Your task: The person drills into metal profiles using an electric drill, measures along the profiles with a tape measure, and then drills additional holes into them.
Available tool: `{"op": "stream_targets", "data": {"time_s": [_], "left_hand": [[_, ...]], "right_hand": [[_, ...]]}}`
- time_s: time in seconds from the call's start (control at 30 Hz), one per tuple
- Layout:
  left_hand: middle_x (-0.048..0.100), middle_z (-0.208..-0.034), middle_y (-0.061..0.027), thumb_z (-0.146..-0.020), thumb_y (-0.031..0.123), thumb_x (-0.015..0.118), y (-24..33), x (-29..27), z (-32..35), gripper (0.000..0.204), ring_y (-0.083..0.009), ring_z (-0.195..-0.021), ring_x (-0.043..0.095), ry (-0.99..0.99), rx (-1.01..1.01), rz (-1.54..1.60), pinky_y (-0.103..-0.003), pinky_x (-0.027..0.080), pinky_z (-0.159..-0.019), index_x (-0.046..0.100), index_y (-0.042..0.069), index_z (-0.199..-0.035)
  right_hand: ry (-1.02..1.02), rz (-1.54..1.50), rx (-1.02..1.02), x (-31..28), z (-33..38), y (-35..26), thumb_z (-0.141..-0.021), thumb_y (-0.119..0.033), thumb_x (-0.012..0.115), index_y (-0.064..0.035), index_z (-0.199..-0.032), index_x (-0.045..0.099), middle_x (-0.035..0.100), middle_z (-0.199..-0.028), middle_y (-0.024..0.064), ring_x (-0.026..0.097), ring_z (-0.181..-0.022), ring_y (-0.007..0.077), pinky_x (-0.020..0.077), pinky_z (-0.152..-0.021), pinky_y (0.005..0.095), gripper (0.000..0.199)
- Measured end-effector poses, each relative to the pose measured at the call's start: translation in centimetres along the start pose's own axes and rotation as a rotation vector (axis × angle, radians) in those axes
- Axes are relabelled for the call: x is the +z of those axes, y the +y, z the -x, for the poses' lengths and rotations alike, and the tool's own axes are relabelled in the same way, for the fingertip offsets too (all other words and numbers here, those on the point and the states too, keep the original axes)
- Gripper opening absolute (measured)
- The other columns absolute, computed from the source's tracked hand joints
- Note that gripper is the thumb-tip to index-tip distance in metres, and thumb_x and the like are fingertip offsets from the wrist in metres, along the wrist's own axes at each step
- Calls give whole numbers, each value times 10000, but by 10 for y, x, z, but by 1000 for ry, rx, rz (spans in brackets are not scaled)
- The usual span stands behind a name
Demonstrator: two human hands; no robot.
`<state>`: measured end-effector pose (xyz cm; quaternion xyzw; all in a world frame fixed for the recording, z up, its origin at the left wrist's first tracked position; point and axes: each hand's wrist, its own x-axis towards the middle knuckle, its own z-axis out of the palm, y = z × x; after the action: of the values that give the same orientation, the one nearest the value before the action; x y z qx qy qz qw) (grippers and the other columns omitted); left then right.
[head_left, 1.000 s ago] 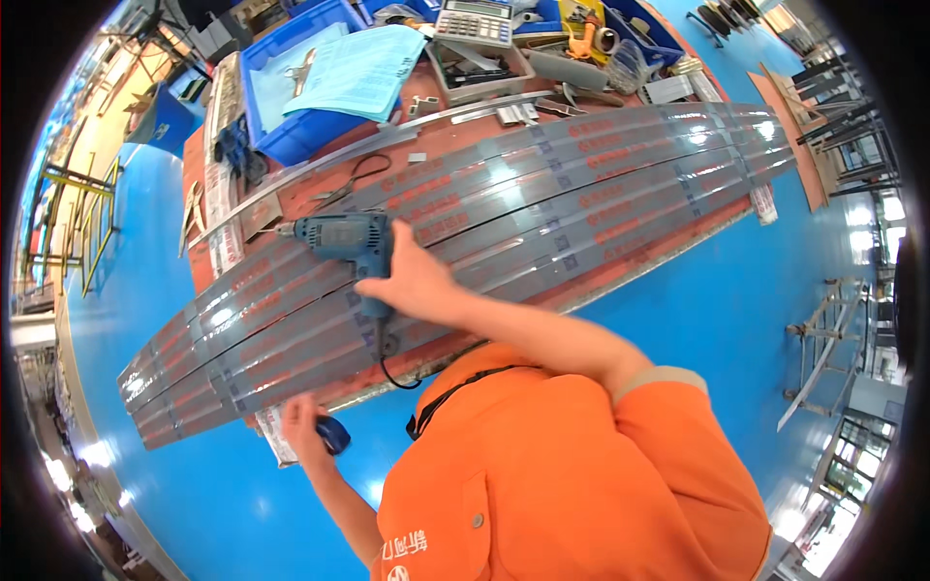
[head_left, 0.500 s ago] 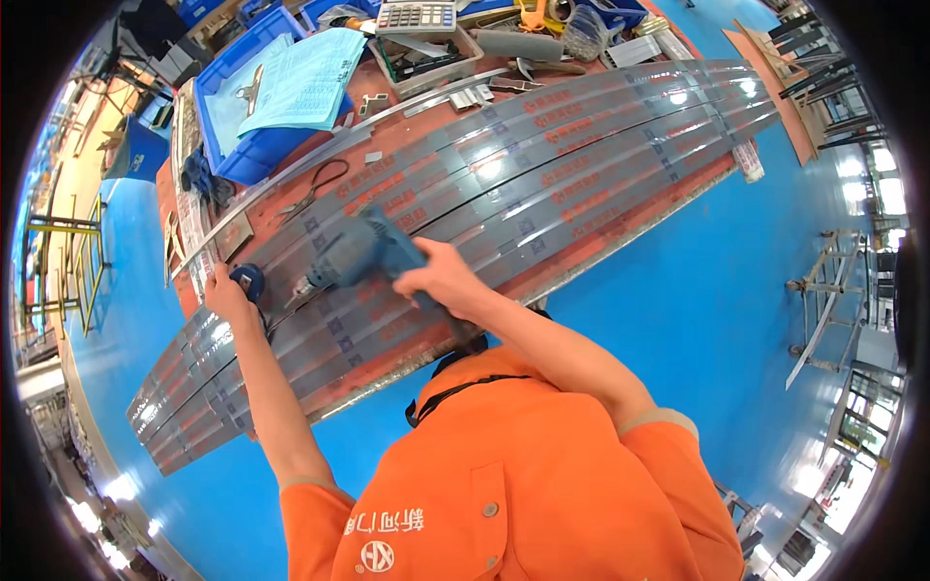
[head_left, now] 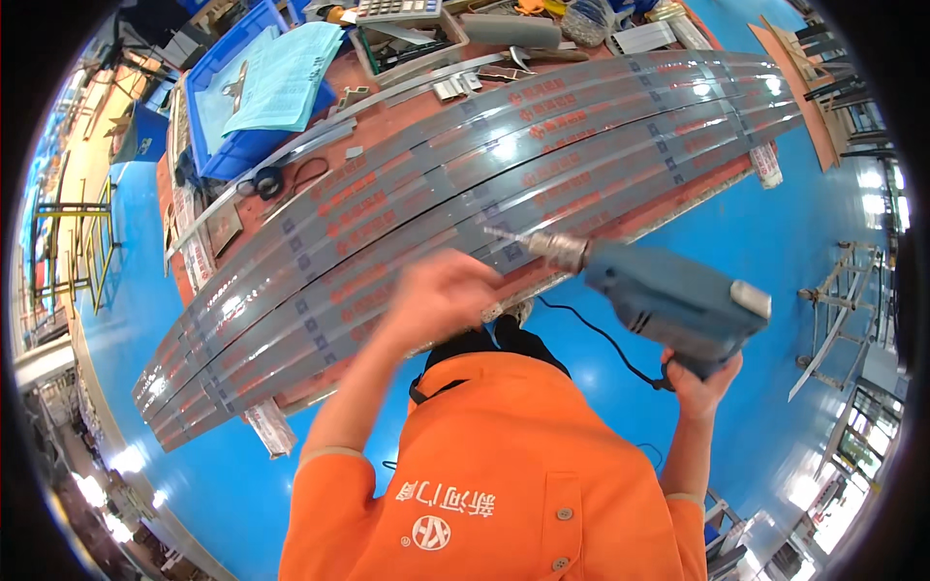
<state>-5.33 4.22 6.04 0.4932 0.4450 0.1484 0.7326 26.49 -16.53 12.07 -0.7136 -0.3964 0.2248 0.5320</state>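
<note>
My right hand (head_left: 702, 382) grips the handle of a blue-grey power drill (head_left: 668, 295). The drill is held over the floor, off the table's front edge, and its bit (head_left: 506, 234) points left across the grey profiles. Blurred by motion, my left hand (head_left: 446, 295) is above the front side of the profiles, left of the drill; its fingers are too smeared to read. Several long grey film-wrapped profiles (head_left: 387, 228) lie side by side along the table. A dark rounded object (head_left: 262, 182) rests behind them, beside a pair of scissors (head_left: 302, 179).
A blue bin (head_left: 228, 160) with light-blue papers (head_left: 286, 82) and a clipboard stands at the back left. Behind the profiles are a tray of small tools (head_left: 412, 58), a calculator (head_left: 397, 8) and a hammer (head_left: 520, 58). The drill's black cord (head_left: 605, 334) hangs over the blue floor.
The drill has swung right in my right hand, from above the profiles to beyond the table edge. My left hand has left the dark round object and moved right; that object now lies by the scissors.
</note>
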Motion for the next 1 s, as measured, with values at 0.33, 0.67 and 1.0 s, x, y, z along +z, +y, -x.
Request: {"op": "stream_targets", "data": {"time_s": [0.33,0.67,1.0], "left_hand": [[680,-1119,-215,-833,345,674,-3,102,-12,733,-208,-574,593,-943,-357,1223,-240,450,-466,436,81,-1475],[659,-1173,-258,-732,351,745,-51,67,-31,856,-217,-576,582,-1151,-490,1291,-296,520,-529,429,36,-1462],[656,-1206,-269,-709,345,752,-57,57,-47,859,-205,-598,597,-1200,-480,1288,-286,538,-550,443,14,-1439]], "right_hand": [[-411,335,84,31,20,-89,-633,-70,813,-2,-1336,578,694,-1100,202,652,-927,343,533,-778,435,744],[-685,539,206,73,34,-95,-660,-142,817,-7,-1399,566,679,-1288,162,656,-998,302,516,-880,362,793],[-657,579,141,93,33,-93,-670,-150,823,29,-1415,540,689,-1283,172,679,-990,303,518,-899,367,818]]}}
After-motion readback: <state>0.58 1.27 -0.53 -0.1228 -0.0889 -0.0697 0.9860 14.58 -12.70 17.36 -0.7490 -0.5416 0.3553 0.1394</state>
